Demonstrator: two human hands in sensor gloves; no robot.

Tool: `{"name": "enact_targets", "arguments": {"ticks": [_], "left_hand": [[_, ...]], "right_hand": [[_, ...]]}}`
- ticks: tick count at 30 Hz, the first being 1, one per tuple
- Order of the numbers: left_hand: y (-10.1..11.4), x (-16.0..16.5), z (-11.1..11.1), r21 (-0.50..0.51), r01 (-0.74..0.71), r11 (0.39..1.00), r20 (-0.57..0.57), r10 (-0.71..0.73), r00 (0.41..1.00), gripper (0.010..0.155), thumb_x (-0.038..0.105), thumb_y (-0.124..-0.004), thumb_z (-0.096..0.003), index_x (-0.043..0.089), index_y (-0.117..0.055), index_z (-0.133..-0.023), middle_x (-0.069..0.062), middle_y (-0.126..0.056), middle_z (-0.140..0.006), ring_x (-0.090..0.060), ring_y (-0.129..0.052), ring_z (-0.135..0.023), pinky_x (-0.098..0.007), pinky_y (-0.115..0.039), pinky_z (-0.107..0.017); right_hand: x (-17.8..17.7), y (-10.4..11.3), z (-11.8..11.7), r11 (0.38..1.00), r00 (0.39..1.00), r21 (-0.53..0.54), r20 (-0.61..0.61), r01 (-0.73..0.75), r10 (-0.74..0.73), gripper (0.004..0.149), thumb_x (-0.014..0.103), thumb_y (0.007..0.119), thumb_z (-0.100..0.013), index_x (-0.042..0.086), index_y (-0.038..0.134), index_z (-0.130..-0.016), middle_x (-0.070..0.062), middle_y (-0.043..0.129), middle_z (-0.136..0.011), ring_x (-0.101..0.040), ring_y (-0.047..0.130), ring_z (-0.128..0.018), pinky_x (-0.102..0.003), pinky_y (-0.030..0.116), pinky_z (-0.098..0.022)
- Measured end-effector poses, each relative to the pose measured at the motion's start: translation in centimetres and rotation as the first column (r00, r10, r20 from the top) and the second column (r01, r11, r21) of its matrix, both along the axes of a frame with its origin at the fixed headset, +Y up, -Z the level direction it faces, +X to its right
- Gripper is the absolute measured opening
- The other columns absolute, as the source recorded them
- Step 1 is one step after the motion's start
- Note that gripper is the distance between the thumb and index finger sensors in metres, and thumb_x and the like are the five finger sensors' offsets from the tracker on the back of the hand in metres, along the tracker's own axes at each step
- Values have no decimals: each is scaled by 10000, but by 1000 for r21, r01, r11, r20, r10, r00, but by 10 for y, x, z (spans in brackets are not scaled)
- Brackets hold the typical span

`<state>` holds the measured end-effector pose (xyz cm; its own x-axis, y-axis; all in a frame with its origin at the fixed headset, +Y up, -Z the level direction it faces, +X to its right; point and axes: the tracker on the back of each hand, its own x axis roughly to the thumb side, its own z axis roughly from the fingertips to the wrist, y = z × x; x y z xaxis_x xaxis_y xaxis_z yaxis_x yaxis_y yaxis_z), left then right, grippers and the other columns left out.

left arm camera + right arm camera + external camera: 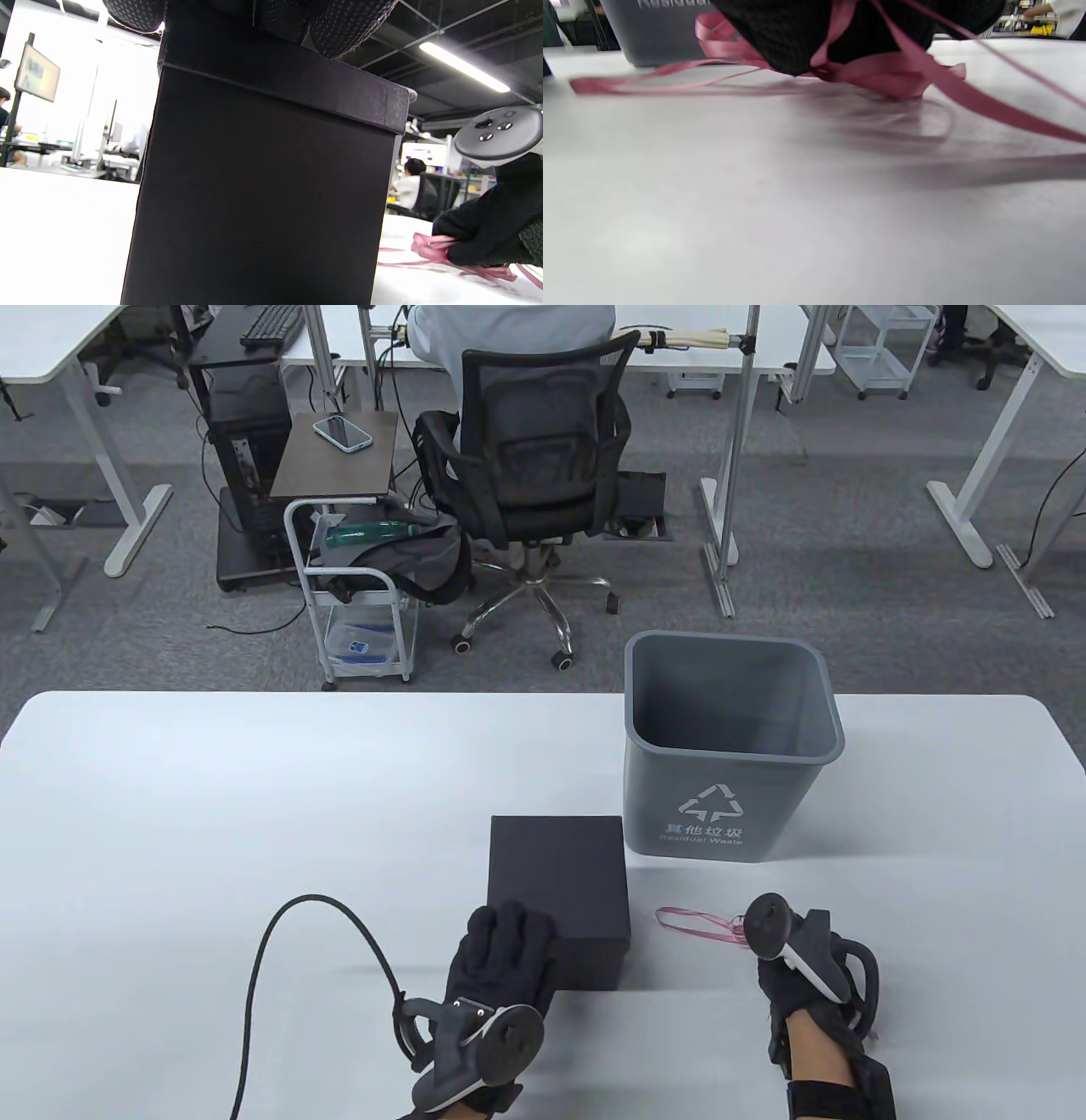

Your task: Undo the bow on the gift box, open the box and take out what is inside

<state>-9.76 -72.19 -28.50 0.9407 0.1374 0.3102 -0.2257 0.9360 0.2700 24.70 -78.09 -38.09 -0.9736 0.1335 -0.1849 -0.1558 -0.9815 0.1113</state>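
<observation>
Now left hand (501, 937) rests flat-fingered on the near-left corner of the lidded box (558, 891), right hand (785, 959) just right of it grips the ribbon (691, 923) on the tabletop (254, 814), left nearer lid.

My left hand (501, 937) lies flat, fingers (339, 25) straight and pressing down from above. My right hand (785, 976) sits low off to its right, fingers (797, 38) curled and bunched around what they grip.
</observation>
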Motion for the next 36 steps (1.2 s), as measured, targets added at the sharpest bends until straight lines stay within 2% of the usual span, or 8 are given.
{"name": "enact_targets", "arguments": {"ticks": [2,10,18,21,27,31,36], "left_hand": [[0,0,0,-1,-2,1000,2,2,1000,560,424,-682,-655,176,-585,-1149,-196,-537,-1201,-509,-474,-1043,-555,-583,-754],[0,-1,0,8,-11,1000,12,11,1000,563,427,-685,-653,174,-592,-1147,-201,-541,-1198,-511,-476,-1039,-555,-584,-754],[0,-11,-4,74,-63,995,38,60,997,523,407,-718,-638,197,-669,-1115,-175,-614,-1168,-477,-557,-1010,-516,-632,-742],[0,-14,-6,82,-32,996,29,29,999,526,408,-717,-638,200,-663,-1118,-177,-604,-1184,-475,-572,-1013,-521,-635,-741],[-2,-12,-6,55,-19,998,43,16,999,559,414,-709,-642,183,-611,-1141,-175,-573,-1213,-488,-533,-1051,-546,-613,-749],[-2,-12,-6,50,-25,998,48,22,999,565,417,-708,-641,182,-605,-1144,-180,-572,-1214,-494,-530,-1056,-554,-602,-753],[-4,-12,-6,43,-22,999,58,19,998,574,426,-703,-642,198,-581,-1155,-193,-551,-1221,-508,-506,-1060,-563,-583,-758]], "right_hand": [[2,4,1,997,997,30,-1,72,-72,409,268,746,-575,151,709,-966,-99,761,-825,-300,785,-726,-570,638,-659],[-5,21,6,976,987,157,-58,154,-147,413,273,745,-575,154,703,-968,-97,763,-823,-299,791,-720,-569,648,-649],[-6,44,16,897,949,310,-127,314,-289,414,275,743,-578,151,698,-971,-99,762,-822,-298,793,-717,-569,653,-644],[-2,56,20,835,912,367,-166,411,-376,413,273,744,-580,146,699,-971,-102,762,-822,-302,794,-714,-571,652,-640],[1,95,30,667,813,473,-241,575,-530,413,266,750,-587,128,707,-974,-116,766,-819,-312,796,-706,-579,655,-628],[-1,134,35,622,789,500,-259,603,-557,413,263,752,-591,120,708,-976,-122,768,-817,-317,799,-700,-581,658,-619],[-7,196,39,573,776,548,-262,609,-574,413,258,752,-593,118,705,-978,-127,766,-821,-324,812,-691,-579,678,-600]]}}
